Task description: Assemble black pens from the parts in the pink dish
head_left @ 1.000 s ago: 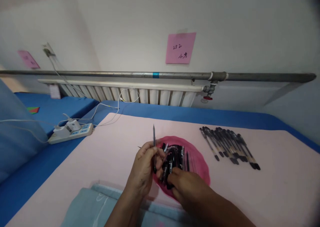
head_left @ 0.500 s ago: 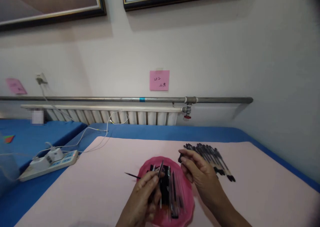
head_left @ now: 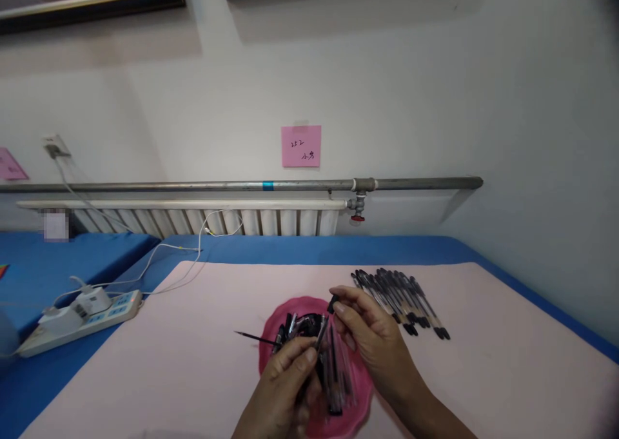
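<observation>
Above one pink plate [head_left: 362, 408], the left hand [head_left: 285, 381] grips one pen [head_left: 322, 331] in its fingers; the right hand [head_left: 370, 328] pinches one black cap [head_left: 332, 303] near the pen's upper end. Pen parts [head_left: 333, 374], too overlapped to count, fill the plate; at least eight pens [head_left: 397, 294] lie rightward on the tabletop [head_left: 493, 342].

1. Pink note [head_left: 301, 147]: affixed to wall [head_left: 396, 91] above metal pipe [head_left: 207, 186].
2. White radiator [head_left: 289, 222]: positioned below pipe.
3. Red-handled valve [head_left: 360, 204]: located at radiator's right end.
4. Power strip [head_left: 116, 311]: carries white adapters [head_left: 95, 300].
</observation>
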Motion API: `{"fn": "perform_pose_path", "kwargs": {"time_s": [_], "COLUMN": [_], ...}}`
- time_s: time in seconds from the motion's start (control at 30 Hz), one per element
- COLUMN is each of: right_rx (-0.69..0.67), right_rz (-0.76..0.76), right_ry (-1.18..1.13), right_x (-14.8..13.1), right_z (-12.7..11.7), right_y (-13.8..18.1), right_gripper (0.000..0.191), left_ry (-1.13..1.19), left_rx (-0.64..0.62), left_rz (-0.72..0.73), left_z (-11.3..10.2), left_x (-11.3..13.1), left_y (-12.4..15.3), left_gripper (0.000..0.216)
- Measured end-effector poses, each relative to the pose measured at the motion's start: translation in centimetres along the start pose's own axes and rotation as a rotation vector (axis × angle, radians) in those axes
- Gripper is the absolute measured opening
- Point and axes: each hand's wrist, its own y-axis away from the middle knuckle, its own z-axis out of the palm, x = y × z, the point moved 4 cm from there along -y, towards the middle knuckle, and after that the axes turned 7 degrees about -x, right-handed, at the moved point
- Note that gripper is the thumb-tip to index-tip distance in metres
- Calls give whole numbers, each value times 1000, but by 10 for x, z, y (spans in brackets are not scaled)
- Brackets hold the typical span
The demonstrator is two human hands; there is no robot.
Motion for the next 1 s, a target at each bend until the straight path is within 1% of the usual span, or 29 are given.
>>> {"fn": "perform_pose_path", "kwargs": {"time_s": [0.13, 0.27, 0.37, 0.53, 0.63, 0.73, 0.83, 1.0], "right_rx": [-25, -28, -48, -166, -248, -300, -317, -315], "right_rz": [7, 48, 148, 315, 403, 393, 382, 411], "right_ry": [-24, -145, -288, -434, -444, -395, -349, -334], "right_x": [2, 5, 11, 21, 28, 33, 37, 41], "right_z": [3, 6, 12, 21, 23, 25, 28, 31], "right_y": [1, 1, 1, 3, 3, 3, 5, 6], "right_gripper": [25, 30, 33, 19, 18, 18, 17, 21], "left_ry": [22, 23, 24, 43, 39, 45, 86, 110], "left_rx": [-22, 9, -4, -22, -22, 7, 62, 55], "left_rz": [-15, -20, -17, -43, -54, -78, -107, -116], "left_z": [2, 2, 2, -1, -2, -4, -7, -6], "left_x": [-2, 0, 1, 1, 2, 2, 0, 1], "left_y": [-1, 1, 0, 0, 1, 2, 4, 6], "left_gripper": [61, 59, 57, 49, 45, 42, 39, 36]}}
